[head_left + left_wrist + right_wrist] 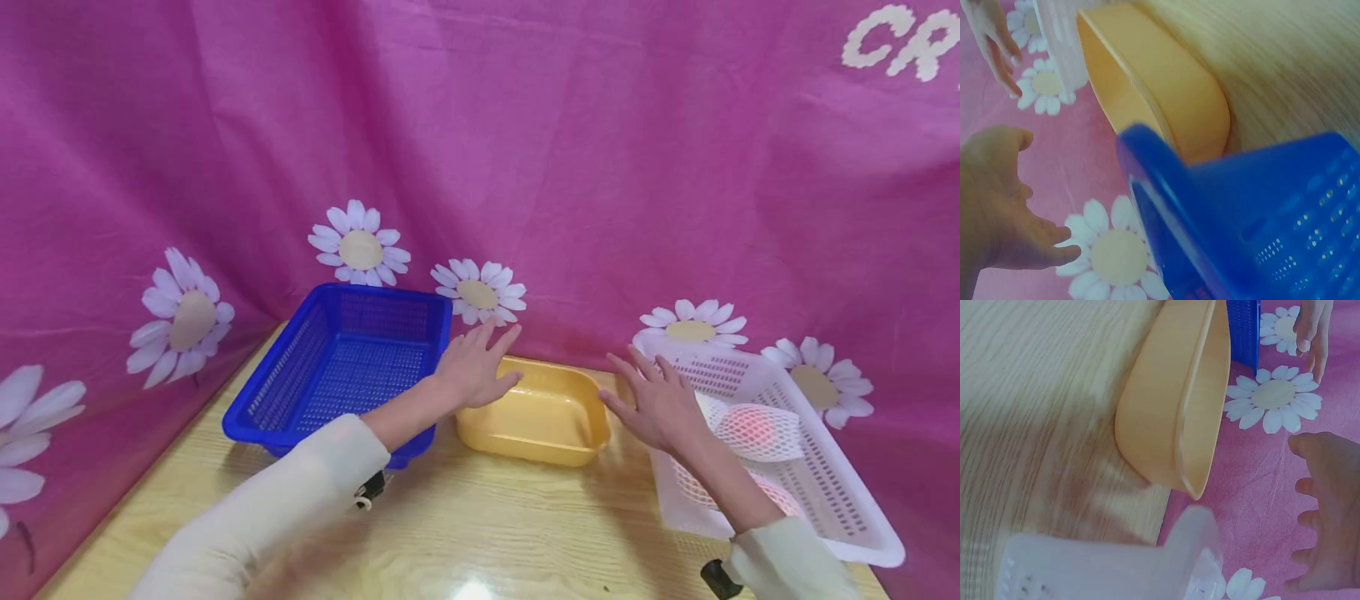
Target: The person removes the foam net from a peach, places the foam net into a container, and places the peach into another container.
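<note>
In the head view my left hand (474, 372) hovers with spread fingers over the gap between a blue perforated basket (352, 392) and a yellow oval tub (536, 412), holding nothing. My right hand (658, 404), fingers also spread, hangs above the near-left side of a white perforated basket (832, 492), beside the tub. Inside that white basket lie pinkish round things in white foam nets (753, 429); the right forearm partly covers them. The visible insides of the blue basket and yellow tub show bare plastic. Both wrist views show relaxed fingers apart from the containers.
A light wooden table (480, 533) carries the three containers in a row. Right behind them hangs a magenta cloth (570, 167) printed with white daisies. The white basket reaches the table's right edge.
</note>
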A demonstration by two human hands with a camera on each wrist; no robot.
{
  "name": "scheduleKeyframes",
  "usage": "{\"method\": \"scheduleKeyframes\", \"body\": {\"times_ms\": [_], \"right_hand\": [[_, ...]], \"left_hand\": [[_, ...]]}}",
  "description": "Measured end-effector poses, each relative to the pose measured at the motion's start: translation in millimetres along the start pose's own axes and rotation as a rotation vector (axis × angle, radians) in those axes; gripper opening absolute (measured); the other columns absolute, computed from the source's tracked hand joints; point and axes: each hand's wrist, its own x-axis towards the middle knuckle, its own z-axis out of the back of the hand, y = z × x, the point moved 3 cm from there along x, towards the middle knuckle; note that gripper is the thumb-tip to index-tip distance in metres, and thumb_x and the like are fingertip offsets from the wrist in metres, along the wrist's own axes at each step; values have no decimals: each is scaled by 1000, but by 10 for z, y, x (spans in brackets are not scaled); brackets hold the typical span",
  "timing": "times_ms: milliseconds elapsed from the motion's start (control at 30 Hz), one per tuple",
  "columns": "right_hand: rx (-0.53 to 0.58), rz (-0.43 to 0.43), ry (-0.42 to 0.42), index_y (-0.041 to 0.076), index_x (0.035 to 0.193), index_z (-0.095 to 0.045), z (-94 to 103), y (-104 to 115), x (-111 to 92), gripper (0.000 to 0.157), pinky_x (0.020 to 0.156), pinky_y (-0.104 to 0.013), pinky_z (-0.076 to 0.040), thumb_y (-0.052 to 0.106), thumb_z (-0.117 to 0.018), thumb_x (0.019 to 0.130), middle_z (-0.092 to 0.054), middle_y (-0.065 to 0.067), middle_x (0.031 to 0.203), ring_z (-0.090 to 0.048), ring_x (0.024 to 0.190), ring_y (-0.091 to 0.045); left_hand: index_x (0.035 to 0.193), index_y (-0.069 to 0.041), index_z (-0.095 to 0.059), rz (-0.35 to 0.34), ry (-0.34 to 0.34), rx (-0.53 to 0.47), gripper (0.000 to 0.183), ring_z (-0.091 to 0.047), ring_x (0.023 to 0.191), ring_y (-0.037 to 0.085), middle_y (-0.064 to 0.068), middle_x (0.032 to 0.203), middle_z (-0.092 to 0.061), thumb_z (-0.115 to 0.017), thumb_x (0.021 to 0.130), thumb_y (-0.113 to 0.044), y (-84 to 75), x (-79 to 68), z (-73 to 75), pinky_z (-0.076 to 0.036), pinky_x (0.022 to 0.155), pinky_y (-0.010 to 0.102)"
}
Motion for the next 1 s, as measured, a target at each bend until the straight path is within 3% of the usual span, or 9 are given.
{"method": "scheduleKeyframes", "body": {"times_ms": [367,533,833,1000], "right_hand": [[-32,3,3,13,147,-47,35,-186,-162,59,100,-75,-28,46,-55,99,-43,-25,148,-33,132,-57],[-38,0,-5,10,145,-48,34,-264,-220,58,99,-74,-31,43,-56,99,-44,-24,147,-36,129,-57],[-3,-18,-9,4,140,-51,3,-428,-354,54,88,-72,-41,36,-60,98,-49,-27,141,-43,122,-57],[35,-31,13,2,140,-51,-20,-510,-454,51,93,-70,-40,32,-59,100,-52,-28,138,-45,120,-58]], "left_hand": [[160,-23,-23,-143,13,41,68,-26,147,30,11,163,-21,-43,103,-53,-350,-69,-95,-21,118,51],[160,-21,-25,-201,-12,51,67,-33,144,28,11,162,-26,-43,103,-51,-502,-86,-132,-24,118,44],[157,-17,-31,-318,-49,91,63,-45,136,27,11,159,-32,-43,104,-49,-784,-128,-210,-43,105,41],[156,-16,-34,-369,-54,106,61,-42,138,26,11,157,-36,-44,104,-48,-903,-149,-242,-38,110,39]]}}
